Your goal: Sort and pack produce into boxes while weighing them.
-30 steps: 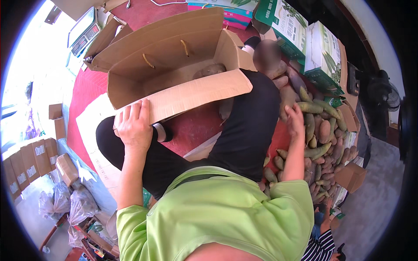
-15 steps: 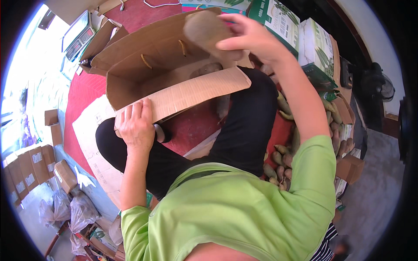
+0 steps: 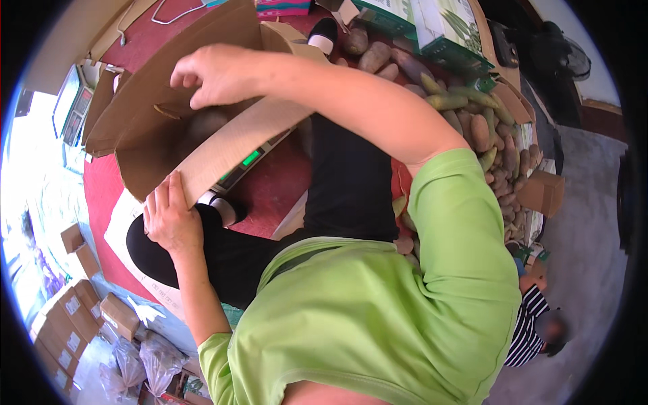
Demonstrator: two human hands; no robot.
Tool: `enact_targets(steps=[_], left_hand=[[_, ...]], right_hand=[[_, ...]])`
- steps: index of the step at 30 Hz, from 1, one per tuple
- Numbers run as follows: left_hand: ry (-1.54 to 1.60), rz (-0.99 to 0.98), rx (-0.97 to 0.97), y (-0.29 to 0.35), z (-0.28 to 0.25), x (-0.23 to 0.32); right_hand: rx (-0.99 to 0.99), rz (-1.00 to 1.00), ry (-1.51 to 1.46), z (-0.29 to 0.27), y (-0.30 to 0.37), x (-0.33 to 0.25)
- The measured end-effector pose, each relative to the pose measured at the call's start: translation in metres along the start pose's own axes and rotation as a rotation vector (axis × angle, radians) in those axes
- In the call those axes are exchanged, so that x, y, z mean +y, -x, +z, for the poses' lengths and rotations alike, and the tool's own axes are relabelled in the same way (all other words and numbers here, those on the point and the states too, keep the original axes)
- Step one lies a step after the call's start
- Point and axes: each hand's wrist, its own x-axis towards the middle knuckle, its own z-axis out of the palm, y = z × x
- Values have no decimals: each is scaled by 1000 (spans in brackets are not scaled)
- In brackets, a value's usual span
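An upright cardboard box (image 3: 145, 145) with raised flaps stands before me, tilted in view. My left hand (image 3: 172, 214) is closed over the end of its near flap (image 3: 223, 152), fingers curled around the edge. My right hand (image 3: 219, 75) hangs over the box opening, palm down, thumb and fingers bent and apart, with nothing seen between them. Below it, inside the box, lies a blurred brown tuber (image 3: 206, 123), partly shaded. The rest of the box's contents is hidden by my right forearm and the near flap.
Under the box shows a scale with a lit green display (image 3: 251, 158). A heap of brown and greenish tubers (image 3: 480, 131) lies to my right, beside printed cartons (image 3: 451, 30). Another scale (image 3: 73, 101) stands at the left. Brown boxes (image 3: 71, 317) and plastic bags (image 3: 158, 361) sit lower left.
My right hand has moved left from beyond the box's right end to over its opening and let go of the large tuber. My left hand stays on the flap.
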Motion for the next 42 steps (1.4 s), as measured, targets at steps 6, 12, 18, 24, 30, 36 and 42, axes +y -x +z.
enact_targets(steps=[6, 12, 18, 24, 30, 36, 42], left_hand=[[-36, -71, -75, 0, -3, 1], [-39, -40, -71, -2, -1, 6], [-60, -38, -81, 1, 0, 4], [-62, -21, -88, 0, 0, 6], [-54, -10, -57, -2, -2, 5], [-11, 17, -55, -7, -2, 6], [-10, 26, -62, -13, -2, 5]], right_hand=[[369, 228, -451, -68, 96, 41], [638, 695, -411, -29, 246, 142], [759, 1351, -817, 108, 364, 222], [900, 1699, -1002, 180, 393, 241], [947, 1739, -901, 184, 365, 268], [967, 1649, -785, 196, 367, 313], [854, 1688, -889, 211, 380, 330]])
